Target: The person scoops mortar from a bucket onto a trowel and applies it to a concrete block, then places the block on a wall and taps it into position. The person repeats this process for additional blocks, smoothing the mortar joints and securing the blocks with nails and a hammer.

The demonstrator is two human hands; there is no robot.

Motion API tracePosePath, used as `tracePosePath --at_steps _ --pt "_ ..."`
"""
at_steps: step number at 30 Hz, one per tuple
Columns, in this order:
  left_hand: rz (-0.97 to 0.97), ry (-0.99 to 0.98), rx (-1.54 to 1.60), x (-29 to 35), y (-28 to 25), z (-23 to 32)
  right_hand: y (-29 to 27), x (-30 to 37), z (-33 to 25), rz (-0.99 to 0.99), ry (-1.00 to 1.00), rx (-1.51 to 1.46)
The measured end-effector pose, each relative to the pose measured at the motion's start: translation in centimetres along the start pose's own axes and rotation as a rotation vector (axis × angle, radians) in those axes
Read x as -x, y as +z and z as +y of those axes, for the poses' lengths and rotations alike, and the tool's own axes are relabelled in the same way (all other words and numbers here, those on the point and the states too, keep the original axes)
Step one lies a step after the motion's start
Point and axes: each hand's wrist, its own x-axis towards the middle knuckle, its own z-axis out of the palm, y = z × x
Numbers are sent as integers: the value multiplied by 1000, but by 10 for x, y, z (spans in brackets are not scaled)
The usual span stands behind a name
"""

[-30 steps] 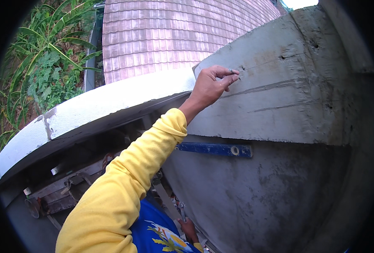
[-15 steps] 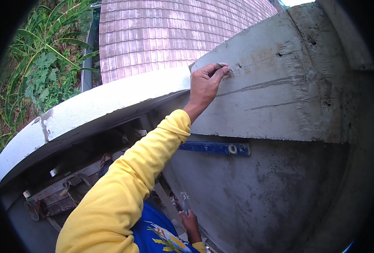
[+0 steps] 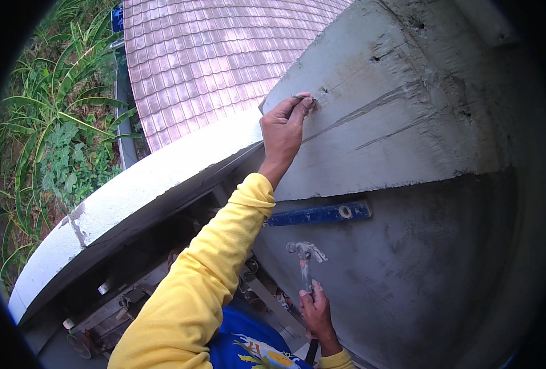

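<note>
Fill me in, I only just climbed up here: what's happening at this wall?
The left hand pinches a small nail against the grey concrete slab. The right hand grips a claw hammer lower down, head up. A blue spirit level sits under the slab's lower edge.

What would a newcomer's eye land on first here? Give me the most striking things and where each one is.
First, the yellow sleeve running up the middle to the left hand, whose fingers pinch something small, perhaps a nail, against the grey concrete wall. Low in the picture, the right hand grips a claw hammer, head up, just under a blue spirit level lying on the wall's ledge. Behind, at upper left, a pinkish tiled roof stands beside green plants.
</note>
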Motion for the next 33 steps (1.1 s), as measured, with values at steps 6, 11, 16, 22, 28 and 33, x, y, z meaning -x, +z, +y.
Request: tracePosePath --at_steps 6,11,16,22,28,33 --pt "8 47 29 -3 -4 -10 -7 -62 -134 168 -919 471" --pt "1 -94 119 10 6 6 5 -84 -203 164 -1084 621" --pt "-42 -13 136 7 2 2 22 -86 -211 163 -1129 621" --pt "-64 -20 100 7 -3 -2 23 -90 -204 170 -1115 622" --pt "-60 46 142 3 -3 -11 27 -97 -215 205 -1155 688" --pt "-43 87 50 5 -1 -9 27 -98 -235 259 -1231 871"
